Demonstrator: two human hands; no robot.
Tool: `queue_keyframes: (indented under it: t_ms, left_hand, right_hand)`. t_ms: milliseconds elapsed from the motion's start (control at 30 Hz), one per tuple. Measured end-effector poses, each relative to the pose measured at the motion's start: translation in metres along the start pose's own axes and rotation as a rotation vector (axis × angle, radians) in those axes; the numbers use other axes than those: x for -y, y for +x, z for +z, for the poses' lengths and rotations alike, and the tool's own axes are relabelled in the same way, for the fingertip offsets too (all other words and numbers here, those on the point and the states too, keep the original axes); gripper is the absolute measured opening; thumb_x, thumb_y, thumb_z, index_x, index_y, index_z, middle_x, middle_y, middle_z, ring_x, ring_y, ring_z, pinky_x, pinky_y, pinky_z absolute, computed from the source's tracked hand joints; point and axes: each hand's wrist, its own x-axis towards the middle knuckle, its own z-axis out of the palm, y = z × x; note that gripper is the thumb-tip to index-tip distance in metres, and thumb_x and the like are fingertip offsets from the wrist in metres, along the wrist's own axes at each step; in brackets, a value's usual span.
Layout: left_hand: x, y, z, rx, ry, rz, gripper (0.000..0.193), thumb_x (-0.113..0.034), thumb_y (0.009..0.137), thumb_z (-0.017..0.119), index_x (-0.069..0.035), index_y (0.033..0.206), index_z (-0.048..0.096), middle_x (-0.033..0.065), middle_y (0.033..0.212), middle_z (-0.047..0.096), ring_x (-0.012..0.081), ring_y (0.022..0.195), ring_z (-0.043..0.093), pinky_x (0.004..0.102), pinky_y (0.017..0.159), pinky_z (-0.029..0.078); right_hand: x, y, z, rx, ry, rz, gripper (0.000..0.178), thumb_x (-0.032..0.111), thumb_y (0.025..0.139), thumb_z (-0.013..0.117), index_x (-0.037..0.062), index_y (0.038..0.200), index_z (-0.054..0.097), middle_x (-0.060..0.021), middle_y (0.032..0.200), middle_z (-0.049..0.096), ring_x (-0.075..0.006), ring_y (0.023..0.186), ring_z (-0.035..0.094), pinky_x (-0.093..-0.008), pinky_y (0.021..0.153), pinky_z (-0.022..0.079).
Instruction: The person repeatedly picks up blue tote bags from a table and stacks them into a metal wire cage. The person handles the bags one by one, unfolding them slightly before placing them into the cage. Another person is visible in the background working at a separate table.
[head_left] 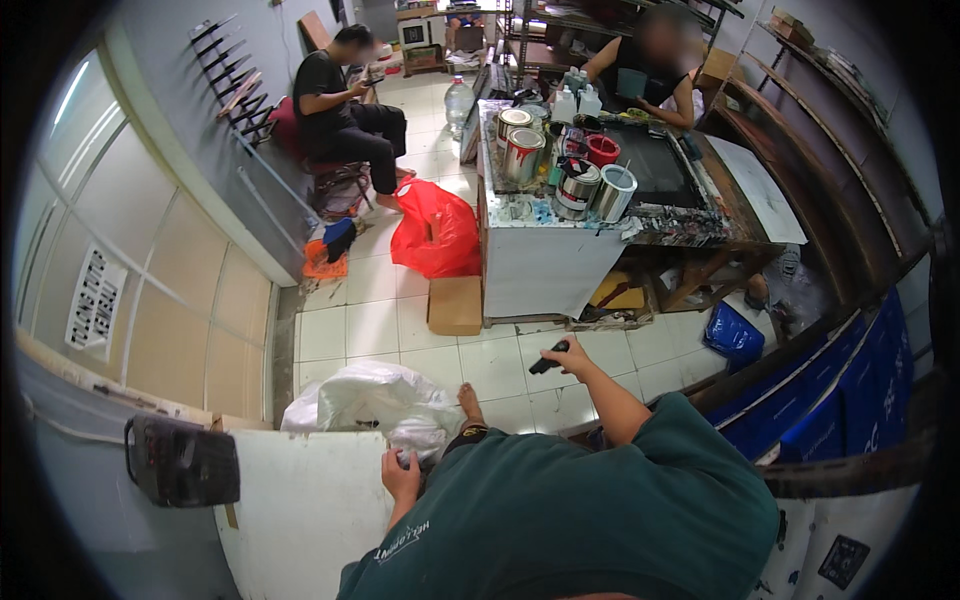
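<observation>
My right hand (pixel 572 358) is stretched out over the tiled floor, closed around a short black handheld object (pixel 547 359) whose kind I cannot make out. My left hand (pixel 402 474) is low, beside the edge of a white board-like surface (pixel 300 495). Its fingers are curled at a crumpled, whitish plastic bag (pixel 420 432); a small dark thing shows at the fingertips, too small to name. Just beyond lies a large white sack (pixel 355 395) on the floor.
Ahead stands a worktable (pixel 550 265) with paint cans (pixel 524 155). A person (pixel 665 70) is behind it; another (pixel 340 110) sits far left. A red plastic bag (pixel 436 230) and cardboard box (pixel 455 306) lie on the floor. Blue packages (pixel 735 332) are right; a black device (pixel 182 462) left.
</observation>
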Motion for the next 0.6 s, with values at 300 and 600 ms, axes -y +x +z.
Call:
queue_keyframes:
  t_ms: [300, 600]
  left_hand:
    - [0.008, 0.244, 0.134, 0.618, 0.000, -0.209, 0.042, -0.038, 0.070, 0.071, -0.007, 0.097, 0.061, 0.0131, 0.087, 0.063, 0.0276, 0.082, 0.060, 0.0367, 0.074, 0.048]
    - [0.028, 0.365, 0.168, 0.714, 0.102, -0.283, 0.046, -0.039, 0.069, 0.071, -0.007, 0.101, 0.060, 0.0180, 0.094, 0.063, 0.0292, 0.091, 0.061, 0.0367, 0.081, 0.048]
  right_hand:
    - [-0.086, 0.064, -0.098, -0.241, -0.406, 0.170, 0.071, 0.028, 0.046, 0.089, -0.0014, 0.101, 0.054, -0.0130, 0.091, 0.062, -0.0229, 0.081, 0.061, -0.0325, 0.072, 0.049]
    - [-0.073, 0.076, -0.073, -0.320, -0.329, 0.154, 0.071, 0.034, 0.045, 0.087, -0.0032, 0.098, 0.057, -0.0156, 0.092, 0.063, -0.0259, 0.084, 0.061, -0.0338, 0.076, 0.049]
